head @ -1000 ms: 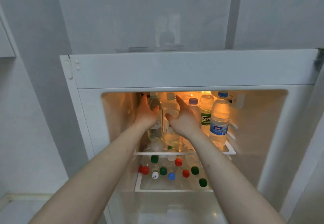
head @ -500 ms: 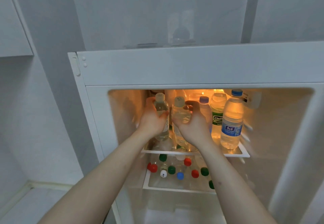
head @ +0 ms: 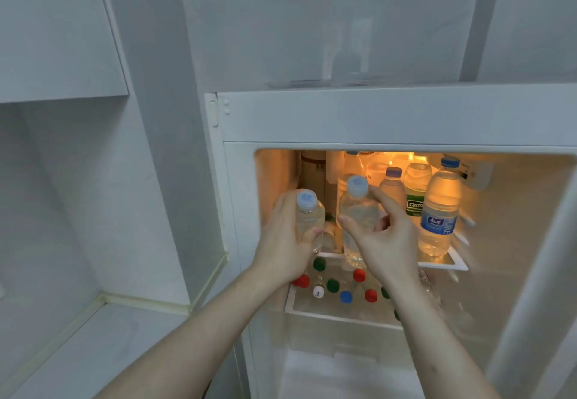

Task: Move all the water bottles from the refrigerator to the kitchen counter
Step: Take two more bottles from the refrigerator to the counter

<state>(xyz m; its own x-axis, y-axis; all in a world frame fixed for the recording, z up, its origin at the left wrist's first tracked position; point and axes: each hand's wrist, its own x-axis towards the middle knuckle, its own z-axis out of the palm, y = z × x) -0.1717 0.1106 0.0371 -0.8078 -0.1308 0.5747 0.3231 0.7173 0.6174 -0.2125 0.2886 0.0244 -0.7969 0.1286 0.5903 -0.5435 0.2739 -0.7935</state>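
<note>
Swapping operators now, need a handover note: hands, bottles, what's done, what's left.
Left hand grips a small bottle with a pale cap, held at the fridge opening.
Right hand grips a second small bottle, thumb and fingers round its body, in front of the upper shelf.
Still on the upper shelf: a blue-label bottle, a green-label bottle and others behind.
Lower shelf holds many bottles with red, green, blue and white caps.
Counter to the left: no bottles on the visible part.
Done: two bottles in hand. Left: carry them to the counter, then empty both shelves.
</note>
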